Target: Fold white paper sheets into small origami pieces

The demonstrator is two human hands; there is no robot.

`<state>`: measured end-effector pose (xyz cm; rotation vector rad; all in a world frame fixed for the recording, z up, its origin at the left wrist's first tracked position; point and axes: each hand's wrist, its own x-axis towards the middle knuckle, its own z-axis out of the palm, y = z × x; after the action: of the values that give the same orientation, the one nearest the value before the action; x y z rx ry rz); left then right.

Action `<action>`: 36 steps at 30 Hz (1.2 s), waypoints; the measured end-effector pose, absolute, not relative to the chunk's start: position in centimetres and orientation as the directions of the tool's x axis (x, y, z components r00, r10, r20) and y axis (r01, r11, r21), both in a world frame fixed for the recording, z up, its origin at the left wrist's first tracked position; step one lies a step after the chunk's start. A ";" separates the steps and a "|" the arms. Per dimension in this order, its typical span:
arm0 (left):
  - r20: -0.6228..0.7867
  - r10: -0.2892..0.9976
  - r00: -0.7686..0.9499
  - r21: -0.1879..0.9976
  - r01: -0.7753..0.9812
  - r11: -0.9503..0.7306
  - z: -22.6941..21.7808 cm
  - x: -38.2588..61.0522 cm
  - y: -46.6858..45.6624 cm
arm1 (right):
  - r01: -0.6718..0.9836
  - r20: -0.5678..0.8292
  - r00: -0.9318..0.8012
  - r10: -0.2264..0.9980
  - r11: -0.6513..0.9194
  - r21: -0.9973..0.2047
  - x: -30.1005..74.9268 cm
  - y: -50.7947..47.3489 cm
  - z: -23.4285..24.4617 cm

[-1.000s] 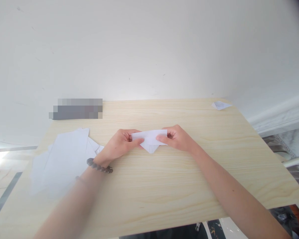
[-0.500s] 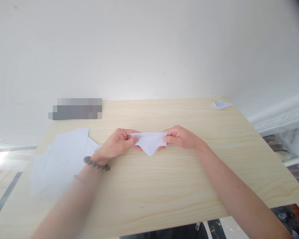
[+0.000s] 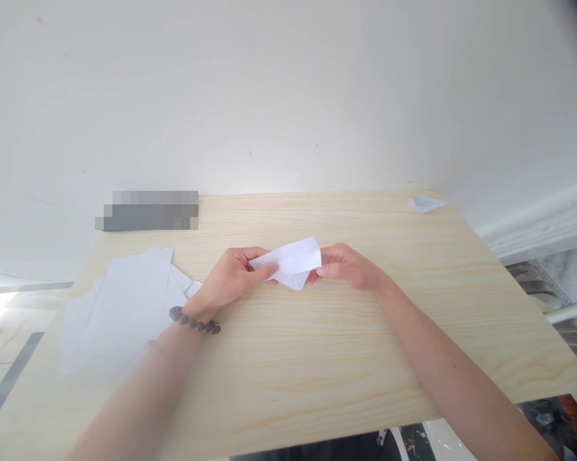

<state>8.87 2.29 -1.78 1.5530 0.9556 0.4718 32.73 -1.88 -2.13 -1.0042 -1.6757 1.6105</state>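
Observation:
A small folded white paper [image 3: 291,262] is held just above the middle of a light wooden table [image 3: 317,358]. My left hand [image 3: 230,276], with a dark bead bracelet on its wrist, pinches the paper's left end between thumb and fingers. My right hand [image 3: 348,266] grips the paper's right end, fingers curled under it. The paper's right corner is tilted upward and a point hangs down below.
A loose pile of white sheets [image 3: 120,307] lies on the table at the left. A small folded paper piece [image 3: 425,203] sits at the far right corner. A grey blurred block [image 3: 146,210] rests at the table's back left, against the white wall.
The folded paper has been tilted, its right end lifted and its top edge no longer level. Both hands stayed in place at its ends.

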 end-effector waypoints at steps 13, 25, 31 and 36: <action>-0.204 0.794 0.573 0.948 0.318 0.014 -1.8 9.1 2.2 | 0.213 -0.188 -0.422 0.887 -0.104 -0.972 32.2 -1.9 -2.2; -0.180 0.819 0.544 0.980 0.175 0.099 -1.7 9.0 2.3 | 0.244 -0.075 -0.211 0.975 -0.022 -0.970 32.2 -2.0 -2.7; -0.127 0.875 0.467 0.973 0.230 0.018 -2.0 9.3 2.4 | 0.296 -0.072 -0.179 0.981 -0.016 -0.955 31.7 -2.1 -2.5; -0.009 0.938 0.346 0.933 0.340 -0.117 -2.2 9.2 2.2 | 0.319 0.026 -0.113 0.993 0.061 -0.946 31.4 -2.2 -2.8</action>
<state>9.21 2.21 -2.15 1.6566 1.1625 0.7871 31.45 -2.15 -2.80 -1.3590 -1.5515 1.0821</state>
